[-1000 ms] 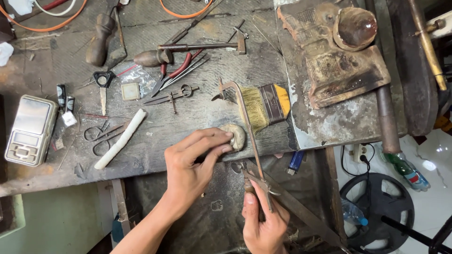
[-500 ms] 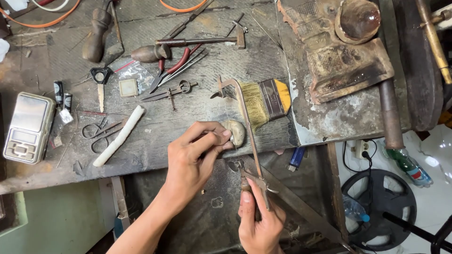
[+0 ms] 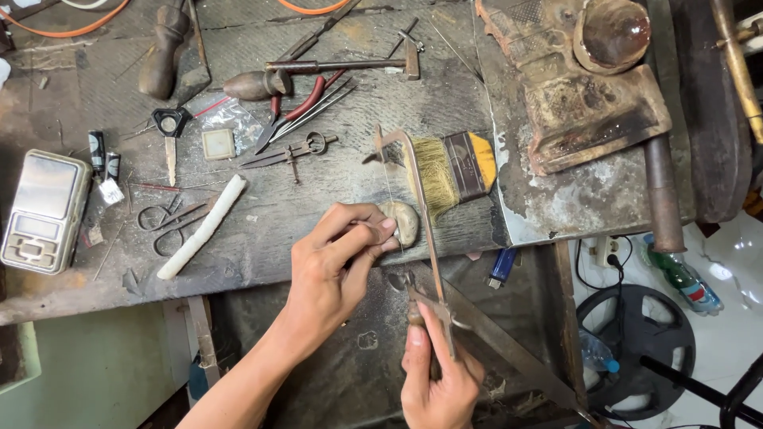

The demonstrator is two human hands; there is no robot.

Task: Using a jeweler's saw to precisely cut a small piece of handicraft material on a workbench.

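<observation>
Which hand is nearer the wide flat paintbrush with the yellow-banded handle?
Left. The left hand rests at the bench edge just left of the paintbrush bristles; the right hand grips the saw frame handle lower, below the bench.

A worn, scarred wooden workbench (image 3: 302,214) stands over a glossy white floor (image 3: 731,334).

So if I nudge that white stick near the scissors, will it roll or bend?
The white stick looks rounded, so it would probably roll sideways. It lies straight on the workbench, so it is likely stiff. It seems light, though possibly brittle.
</observation>
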